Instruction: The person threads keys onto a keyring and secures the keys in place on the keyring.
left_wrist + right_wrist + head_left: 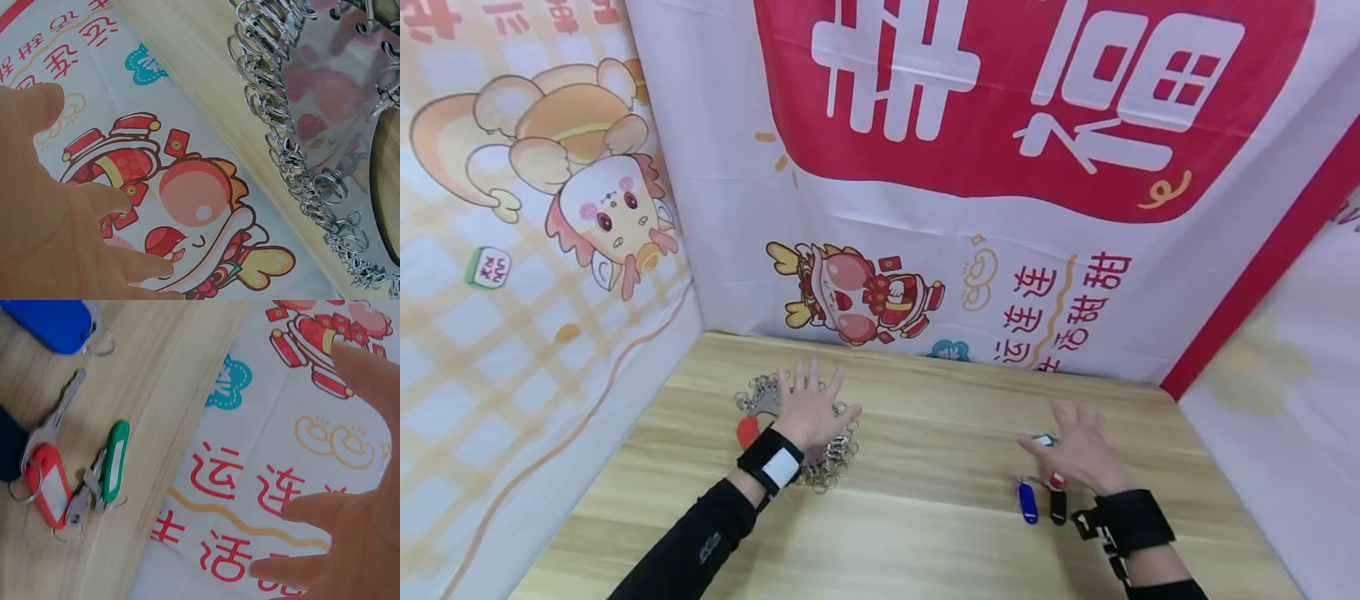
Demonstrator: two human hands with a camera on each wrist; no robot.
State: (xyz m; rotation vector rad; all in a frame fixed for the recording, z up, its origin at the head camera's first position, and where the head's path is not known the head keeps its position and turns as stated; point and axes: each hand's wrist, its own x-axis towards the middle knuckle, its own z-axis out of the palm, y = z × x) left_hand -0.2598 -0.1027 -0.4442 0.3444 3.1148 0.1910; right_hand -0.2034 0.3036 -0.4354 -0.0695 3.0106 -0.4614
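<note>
My left hand (808,412) is spread, its fingers straight, above a flat metal key ring holder (331,94) edged with many small wire hooks (265,81). The holder has a red part (748,432) at its left; the hand hides much of the rest. At the right, my right hand (1078,450) is also spread and holds nothing. Below and beside it lie keys with a green tag (115,461), a red tag (50,484), a blue tag (1027,502) and a black tag (1057,507). Both hands appear apart from these things.
The things lie on a light wood-grain table (917,500). A printed cloth (722,208) with a red panel hangs along its back edge. More cloth walls stand at the left (535,350) and right (1285,425).
</note>
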